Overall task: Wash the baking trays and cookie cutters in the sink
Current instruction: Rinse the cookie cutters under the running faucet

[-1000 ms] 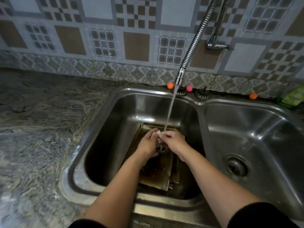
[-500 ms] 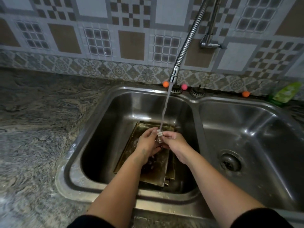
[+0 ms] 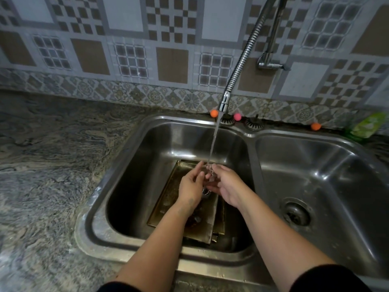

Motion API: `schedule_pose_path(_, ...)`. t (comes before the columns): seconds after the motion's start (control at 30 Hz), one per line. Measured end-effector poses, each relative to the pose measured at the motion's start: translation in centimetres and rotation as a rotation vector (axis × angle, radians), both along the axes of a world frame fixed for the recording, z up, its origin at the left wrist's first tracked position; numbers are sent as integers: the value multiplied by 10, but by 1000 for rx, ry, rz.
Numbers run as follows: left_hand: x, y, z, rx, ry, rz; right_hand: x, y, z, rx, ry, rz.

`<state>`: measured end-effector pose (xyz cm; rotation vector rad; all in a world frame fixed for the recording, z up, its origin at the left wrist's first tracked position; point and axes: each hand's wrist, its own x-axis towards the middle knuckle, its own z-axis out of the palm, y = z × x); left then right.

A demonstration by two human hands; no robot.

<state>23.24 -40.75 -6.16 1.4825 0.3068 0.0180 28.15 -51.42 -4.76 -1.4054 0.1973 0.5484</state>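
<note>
I pinch a wavy-edged cookie cutter (image 3: 208, 175) between my left hand (image 3: 192, 185) and right hand (image 3: 224, 186), fingers curled, under the faucet (image 3: 223, 106) stream so water rinses it above the baking trays (image 3: 187, 209) lying in the left sink basin (image 3: 134, 178).

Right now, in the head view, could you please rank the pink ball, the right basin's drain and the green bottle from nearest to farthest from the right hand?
From the right hand:
1. Pink ball, on the sink's back rim, just beyond the hands.
2. Right basin's drain, to the right, in the other basin.
3. Green bottle, far right by the wall.
</note>
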Motion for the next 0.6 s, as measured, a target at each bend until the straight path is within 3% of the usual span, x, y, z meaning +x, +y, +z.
schedule_pose_path(0.5,10,1,-2,12,0,192,-2,-14,2,124,-12,73)
schedule_pose_path(0.6,12,3,-1,-89,29,201,-5,-12,6,-146,-223,199)
